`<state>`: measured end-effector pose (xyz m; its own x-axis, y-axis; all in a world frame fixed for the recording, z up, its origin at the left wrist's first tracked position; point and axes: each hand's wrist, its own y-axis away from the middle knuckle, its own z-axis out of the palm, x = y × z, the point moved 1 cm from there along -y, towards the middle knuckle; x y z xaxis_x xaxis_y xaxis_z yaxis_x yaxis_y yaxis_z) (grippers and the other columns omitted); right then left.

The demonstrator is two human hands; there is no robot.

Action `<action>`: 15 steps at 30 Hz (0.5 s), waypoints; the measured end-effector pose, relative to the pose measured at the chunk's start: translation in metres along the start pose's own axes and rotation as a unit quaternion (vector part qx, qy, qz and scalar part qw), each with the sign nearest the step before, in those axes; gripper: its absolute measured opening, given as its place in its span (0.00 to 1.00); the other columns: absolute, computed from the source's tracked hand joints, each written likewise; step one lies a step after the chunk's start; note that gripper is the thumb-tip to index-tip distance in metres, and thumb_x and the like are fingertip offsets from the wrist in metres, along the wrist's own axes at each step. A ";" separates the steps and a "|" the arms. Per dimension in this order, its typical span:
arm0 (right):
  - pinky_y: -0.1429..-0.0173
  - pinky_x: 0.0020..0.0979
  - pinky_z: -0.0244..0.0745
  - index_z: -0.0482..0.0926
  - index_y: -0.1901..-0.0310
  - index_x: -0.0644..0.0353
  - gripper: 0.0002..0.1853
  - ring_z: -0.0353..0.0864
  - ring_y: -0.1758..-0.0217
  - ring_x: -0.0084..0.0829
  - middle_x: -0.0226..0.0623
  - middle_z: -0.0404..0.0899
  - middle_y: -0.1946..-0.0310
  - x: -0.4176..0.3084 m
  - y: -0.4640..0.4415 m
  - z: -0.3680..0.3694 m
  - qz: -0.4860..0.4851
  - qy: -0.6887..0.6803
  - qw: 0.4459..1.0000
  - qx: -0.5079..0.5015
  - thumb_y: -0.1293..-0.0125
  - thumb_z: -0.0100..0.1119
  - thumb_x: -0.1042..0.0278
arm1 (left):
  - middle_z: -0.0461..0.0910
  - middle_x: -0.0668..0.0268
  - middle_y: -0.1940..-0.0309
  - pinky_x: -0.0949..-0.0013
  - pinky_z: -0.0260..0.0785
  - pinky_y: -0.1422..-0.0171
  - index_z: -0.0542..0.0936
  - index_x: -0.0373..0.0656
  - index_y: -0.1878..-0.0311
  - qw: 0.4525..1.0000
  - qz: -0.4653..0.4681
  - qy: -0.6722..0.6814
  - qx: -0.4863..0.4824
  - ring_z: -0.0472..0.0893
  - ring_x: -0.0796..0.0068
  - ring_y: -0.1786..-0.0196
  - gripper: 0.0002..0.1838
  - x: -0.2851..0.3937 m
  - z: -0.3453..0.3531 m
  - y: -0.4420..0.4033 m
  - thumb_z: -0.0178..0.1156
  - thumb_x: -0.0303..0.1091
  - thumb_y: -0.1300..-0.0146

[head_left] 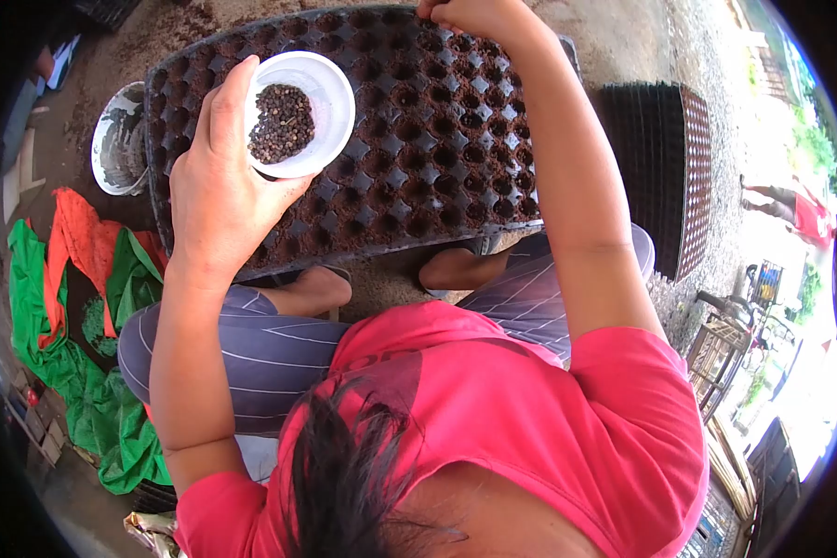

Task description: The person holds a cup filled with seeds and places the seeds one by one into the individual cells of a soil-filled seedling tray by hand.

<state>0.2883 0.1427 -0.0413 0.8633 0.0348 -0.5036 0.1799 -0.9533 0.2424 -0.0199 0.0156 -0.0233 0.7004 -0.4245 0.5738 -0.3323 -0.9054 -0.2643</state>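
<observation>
My left hand [219,177] is wrapped round a white plastic cup [330,112], which tilts toward me. Inside the cup lie small round dark seeds [281,124]. Under both hands is a black seedling tray [391,181] with rows of cells holding brown soil, many with a hollow in the middle. At the tray's far edge, my right hand [474,13] bends down with its fingers drawn together over the cells. The top of the picture cuts that hand off in part, and whatever its fingertips may hold is hidden.
A stack of black seedling trays [656,177] stands to the right. On the left are a white bucket [119,139] and a heap of green sacking [93,400] with orange cloth [84,232]. Farther right are a bicycle [739,312] and a person in red [809,219].
</observation>
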 end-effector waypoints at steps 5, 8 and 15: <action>0.60 0.40 0.84 0.91 0.63 0.61 0.11 0.90 0.70 0.40 0.47 0.88 0.72 0.012 0.007 0.008 -0.078 0.045 0.996 -0.020 0.48 0.65 0.72 | 0.82 0.52 0.39 0.53 0.80 0.38 0.66 0.48 0.23 1.000 0.004 0.003 -0.002 0.85 0.50 0.40 0.56 0.000 0.001 0.000 0.85 0.32 0.58; 0.58 0.40 0.84 0.91 0.63 0.61 0.12 0.90 0.68 0.41 0.47 0.88 0.71 0.005 0.015 0.007 -0.058 0.037 0.998 -0.007 0.49 0.67 0.71 | 0.82 0.52 0.38 0.53 0.80 0.37 0.66 0.48 0.23 1.000 0.000 0.011 -0.006 0.85 0.50 0.40 0.56 0.000 0.001 0.001 0.85 0.31 0.58; 0.57 0.40 0.84 0.91 0.62 0.61 0.11 0.90 0.65 0.42 0.47 0.88 0.70 -0.003 0.042 0.012 -0.101 0.042 0.994 -0.008 0.48 0.70 0.70 | 0.81 0.51 0.36 0.54 0.78 0.33 0.66 0.47 0.23 1.000 0.011 0.006 -0.001 0.83 0.50 0.36 0.55 0.002 0.003 0.000 0.85 0.32 0.57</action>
<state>0.2876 0.0986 -0.0396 0.8453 0.2509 -0.4717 0.3605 -0.9195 0.1569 -0.0171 0.0145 -0.0247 0.6846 -0.4445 0.5777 -0.3491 -0.8957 -0.2754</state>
